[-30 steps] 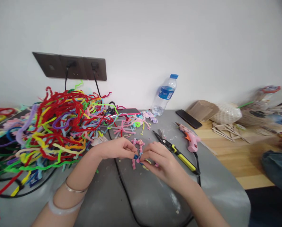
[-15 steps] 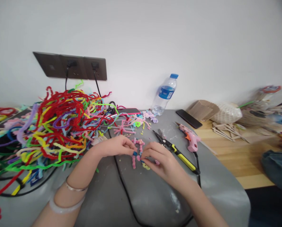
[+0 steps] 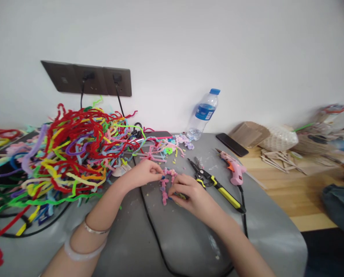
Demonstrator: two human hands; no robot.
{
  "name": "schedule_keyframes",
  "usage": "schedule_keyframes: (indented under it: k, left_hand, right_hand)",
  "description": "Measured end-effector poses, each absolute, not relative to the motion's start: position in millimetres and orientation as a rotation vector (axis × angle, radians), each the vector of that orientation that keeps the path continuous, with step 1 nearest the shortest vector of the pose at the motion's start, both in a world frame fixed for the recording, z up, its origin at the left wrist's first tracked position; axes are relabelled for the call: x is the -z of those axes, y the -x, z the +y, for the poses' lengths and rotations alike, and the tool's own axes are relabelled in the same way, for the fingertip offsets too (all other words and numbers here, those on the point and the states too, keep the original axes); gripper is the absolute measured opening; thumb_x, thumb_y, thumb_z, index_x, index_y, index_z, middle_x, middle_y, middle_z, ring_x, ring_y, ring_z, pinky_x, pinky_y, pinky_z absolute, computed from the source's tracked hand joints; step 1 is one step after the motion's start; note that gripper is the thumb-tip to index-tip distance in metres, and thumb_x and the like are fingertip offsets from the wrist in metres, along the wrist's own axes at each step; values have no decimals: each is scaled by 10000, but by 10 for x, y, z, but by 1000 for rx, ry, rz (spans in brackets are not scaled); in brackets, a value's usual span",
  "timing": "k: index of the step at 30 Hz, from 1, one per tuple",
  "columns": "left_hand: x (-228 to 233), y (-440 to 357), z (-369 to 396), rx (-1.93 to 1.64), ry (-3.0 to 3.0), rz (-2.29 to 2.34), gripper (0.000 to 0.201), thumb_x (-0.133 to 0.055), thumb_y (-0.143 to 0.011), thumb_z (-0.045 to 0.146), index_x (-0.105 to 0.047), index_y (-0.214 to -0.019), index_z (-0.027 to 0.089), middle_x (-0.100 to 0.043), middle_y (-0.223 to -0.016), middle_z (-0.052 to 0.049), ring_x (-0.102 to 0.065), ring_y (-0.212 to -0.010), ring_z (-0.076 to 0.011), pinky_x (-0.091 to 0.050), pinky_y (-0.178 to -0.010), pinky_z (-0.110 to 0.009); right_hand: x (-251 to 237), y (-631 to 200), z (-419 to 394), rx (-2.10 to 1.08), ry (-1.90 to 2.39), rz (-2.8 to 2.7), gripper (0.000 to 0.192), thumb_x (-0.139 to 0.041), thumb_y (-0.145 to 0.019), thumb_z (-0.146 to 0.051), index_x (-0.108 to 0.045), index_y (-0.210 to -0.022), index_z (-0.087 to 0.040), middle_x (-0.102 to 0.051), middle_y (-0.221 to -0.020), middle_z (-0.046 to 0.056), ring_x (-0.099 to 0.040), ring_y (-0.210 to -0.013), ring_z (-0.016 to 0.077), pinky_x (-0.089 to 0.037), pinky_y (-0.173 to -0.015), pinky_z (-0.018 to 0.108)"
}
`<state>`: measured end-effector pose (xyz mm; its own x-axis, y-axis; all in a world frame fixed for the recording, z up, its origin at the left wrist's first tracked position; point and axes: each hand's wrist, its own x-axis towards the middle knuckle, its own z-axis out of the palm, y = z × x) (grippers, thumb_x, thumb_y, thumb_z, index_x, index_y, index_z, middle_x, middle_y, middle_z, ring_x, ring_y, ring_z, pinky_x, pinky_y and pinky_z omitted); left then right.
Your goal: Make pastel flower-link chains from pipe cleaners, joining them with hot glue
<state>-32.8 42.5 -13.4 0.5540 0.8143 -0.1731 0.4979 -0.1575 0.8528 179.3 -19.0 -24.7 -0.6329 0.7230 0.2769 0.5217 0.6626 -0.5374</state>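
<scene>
A small frame-like piece of twisted pink pipe cleaner (image 3: 164, 191) lies on the grey table between my hands, with bits of blue and purple in it. My left hand (image 3: 145, 175) is pinched closed at its upper left corner. From the right, my right hand (image 3: 190, 190) has its fingers closed by the lower part of the piece, hiding its right side. Something blue shows at the fingertips of both hands. A yellowish bit is partly covered under my right fingers. Yellow-and-black pliers (image 3: 222, 192) rest just right of that hand.
A heap of colourful pipe cleaners (image 3: 76, 154) fills the left. A pink glue gun (image 3: 234, 169), a black phone (image 3: 232, 144) and a water bottle (image 3: 203, 115) stand or lie toward the back right. A black cable (image 3: 153, 227) crosses the table. Wooden sticks (image 3: 278, 161) lie farther right.
My left hand has moved slightly up and away from the lower part of the pink piece. The right fingers have shifted a little down and left, and more of the piece's left strip shows.
</scene>
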Motion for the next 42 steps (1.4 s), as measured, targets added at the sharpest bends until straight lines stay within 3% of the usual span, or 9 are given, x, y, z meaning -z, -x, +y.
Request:
schedule_keyframes:
  k: [14, 42]
  left_hand:
    - [105, 317, 417, -395, -1832, 1096, 230, -591, -757, 299, -718, -749, 106, -405, -514, 62, -309, -517, -91, -241, -505, -219]
    - [141, 268, 404, -365, -1781, 1148, 182, -613, -718, 231, -743, -764, 114, -541, -523, 37, -442, -539, -125, -310, -553, -236]
  right_hand:
    - [270, -1778, -172, -541, 1002, -2392, 84, -666, -886, -136, -670, -834, -201, -660, -883, 46, -612, -871, 197, -456, -803, 317]
    - [231, -1678, -132, -525, 928, -2478, 142, -621, -903, -108, -675, -809, -199, -682, -856, 38, -623, -876, 189, -429, -776, 306]
